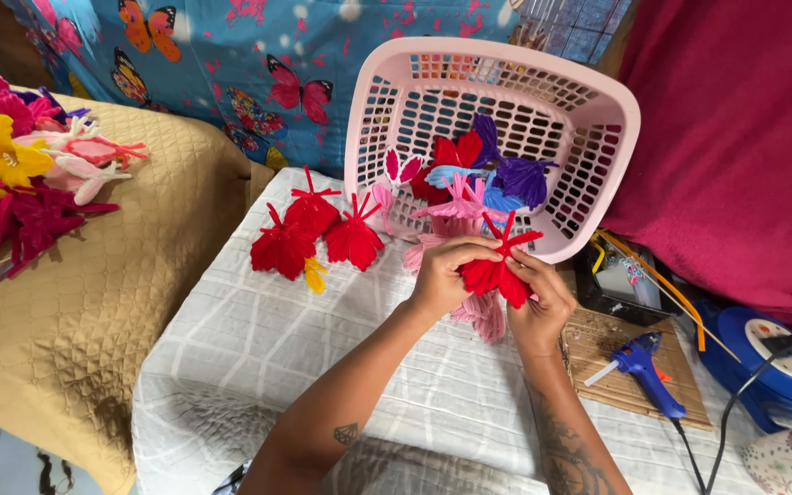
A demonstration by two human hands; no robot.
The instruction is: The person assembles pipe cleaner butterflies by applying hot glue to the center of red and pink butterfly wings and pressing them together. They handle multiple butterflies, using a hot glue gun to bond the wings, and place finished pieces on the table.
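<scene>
Red pipe-cleaner flower (497, 270) sits pinched between both hands just in front of the tipped pink basket (598, 101), above the desk (258, 339) with its white checked cloth. Going from the left: a heap of pink, yellow and purple flowers (11, 174) lies on the tan quilted cover (93, 302). Next come three finished red flowers (313, 234) lying close together on the cloth, near the basket's lower edge. The left hand (442, 275) is curled closed, fingertips gripping the flower's left side; the right hand (543, 298) is likewise closed, its fingers holding the right side. Pink pieces (485, 314) lie beneath the hands. Inside the basket are red, pink, blue and purple flowers (492, 170). Further right, a blue glue gun (645, 367) rests on a woven mat (616, 344), with a dark tray (621, 284) behind it and a blue round device (772, 362) at the far right.
</scene>
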